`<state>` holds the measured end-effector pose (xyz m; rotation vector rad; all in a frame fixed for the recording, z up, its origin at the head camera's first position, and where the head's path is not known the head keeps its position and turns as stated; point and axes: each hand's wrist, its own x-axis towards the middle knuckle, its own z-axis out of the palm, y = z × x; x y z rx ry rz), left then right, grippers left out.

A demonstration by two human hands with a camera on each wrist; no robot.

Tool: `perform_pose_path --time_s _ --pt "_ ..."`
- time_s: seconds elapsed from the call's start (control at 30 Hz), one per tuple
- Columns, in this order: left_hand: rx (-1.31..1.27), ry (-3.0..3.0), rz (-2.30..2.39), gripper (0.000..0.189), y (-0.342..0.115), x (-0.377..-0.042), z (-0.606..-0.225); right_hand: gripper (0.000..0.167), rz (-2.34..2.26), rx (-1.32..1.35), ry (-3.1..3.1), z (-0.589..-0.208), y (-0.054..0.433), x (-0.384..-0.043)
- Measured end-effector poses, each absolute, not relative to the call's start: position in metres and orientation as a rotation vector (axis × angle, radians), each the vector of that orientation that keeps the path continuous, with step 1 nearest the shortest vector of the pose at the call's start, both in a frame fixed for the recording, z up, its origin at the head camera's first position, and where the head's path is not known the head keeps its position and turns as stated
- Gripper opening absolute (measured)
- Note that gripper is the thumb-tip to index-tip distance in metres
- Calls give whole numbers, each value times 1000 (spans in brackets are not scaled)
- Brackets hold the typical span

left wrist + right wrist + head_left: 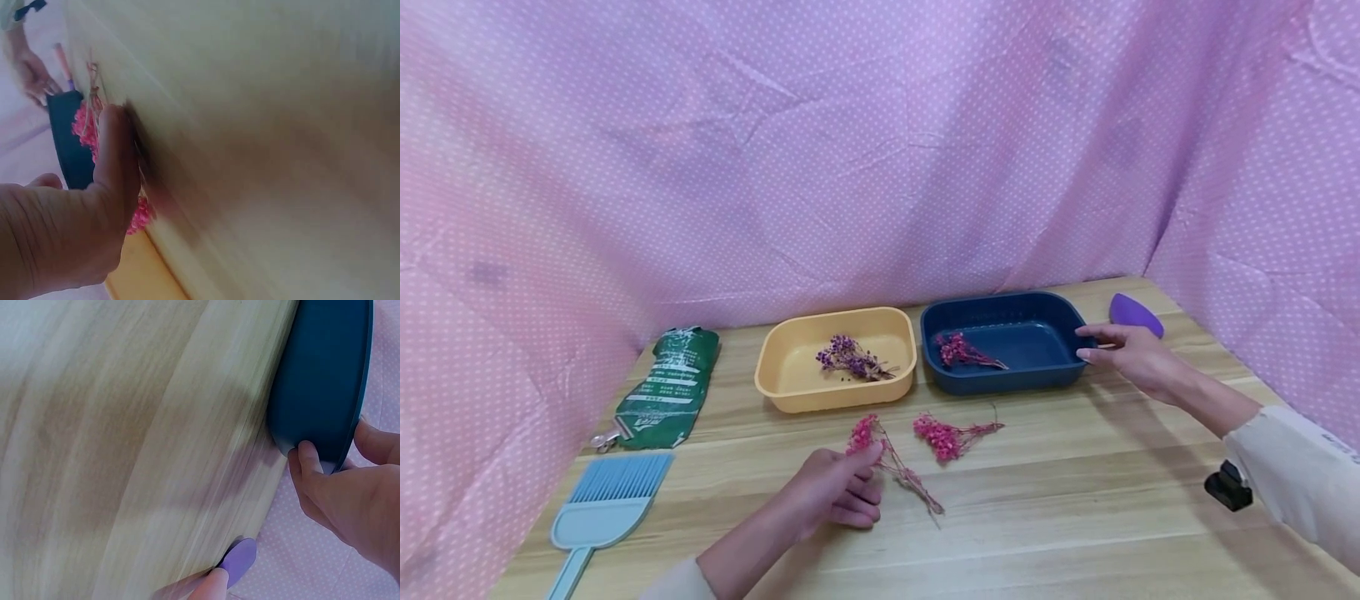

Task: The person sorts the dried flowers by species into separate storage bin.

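Observation:
My left hand point(842, 492) is at a bunch of pink dried flowers point(910, 477), its thumb across the stems just below the blossoms and the other fingers curled; it appears to pinch them. In the left wrist view the hand hides most of that bunch. A second pink bunch point(946, 437) lies on the table to its right. My right hand point(1138, 358) holds the right end of the dark blue tray point(1000, 383), fingers and thumb at its corner. Inside that tray lies a darker pink bunch point(958, 350). The yellow tray point(782, 400) beside it contains purple dried flowers point(853, 360).
On the left lie a green packet point(673, 383) and a light blue brush point(610, 504) with a flat fan of bristles. A purple rounded object point(1135, 315) sits behind my right hand. Pink dotted cloth point(850, 167) hangs around the wooden table point(1045, 517).

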<state>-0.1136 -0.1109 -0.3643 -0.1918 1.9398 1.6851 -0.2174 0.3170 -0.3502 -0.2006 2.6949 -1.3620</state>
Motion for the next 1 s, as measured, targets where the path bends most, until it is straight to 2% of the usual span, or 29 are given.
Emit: perform_pose_path --time_s 0.2,0.43,0.67,0.73,0.83,0.9,1.0 --pt "-188 2353 1400 62 -98 -125 -364 56 -1383 -207 2695 -350 318 -219" --pt "98 2927 658 91 -77 -126 -371 56 -1385 -205 2689 -350 316 -219" --pt "164 2938 613 53 -76 -130 -367 56 -1391 -206 2686 -348 317 -219" --pt "140 2925 616 58 -74 -131 -367 56 -1391 -203 2681 -348 318 -219" --pt "107 2933 534 81 -69 -131 -370 57 -1393 -201 2677 -350 318 -220" --pt "131 2952 440 89 -66 -130 -372 56 -1399 -198 2673 -351 318 -220" --pt "172 2962 393 81 -65 -129 -372 56 -1396 -195 2671 -352 318 -220"
